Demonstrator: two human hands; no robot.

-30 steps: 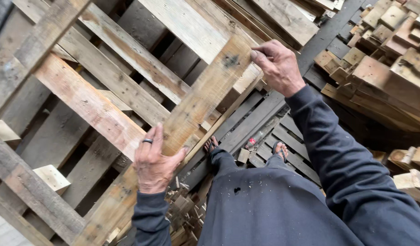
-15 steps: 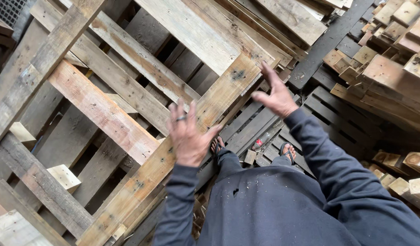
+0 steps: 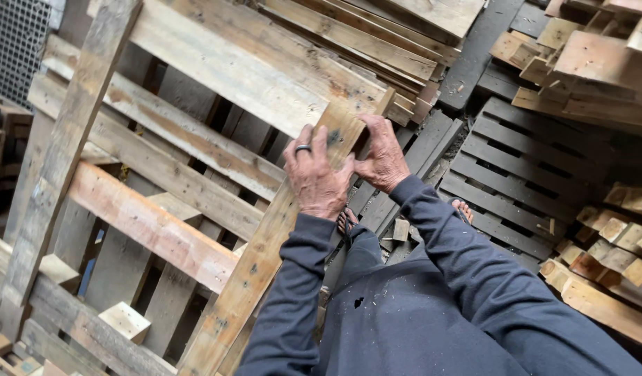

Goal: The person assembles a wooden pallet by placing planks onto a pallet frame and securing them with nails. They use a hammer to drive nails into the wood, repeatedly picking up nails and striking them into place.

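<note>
Pallet upright, tilted, in front of person; both hands close together at top end of its side board. Left hand, ring on finger, flat on board face; right hand wrapped round board edge, thumbs nearly touching. Dark pallet flat on floor beyond. Wood blocks heaped at right, plank stack above.
</note>
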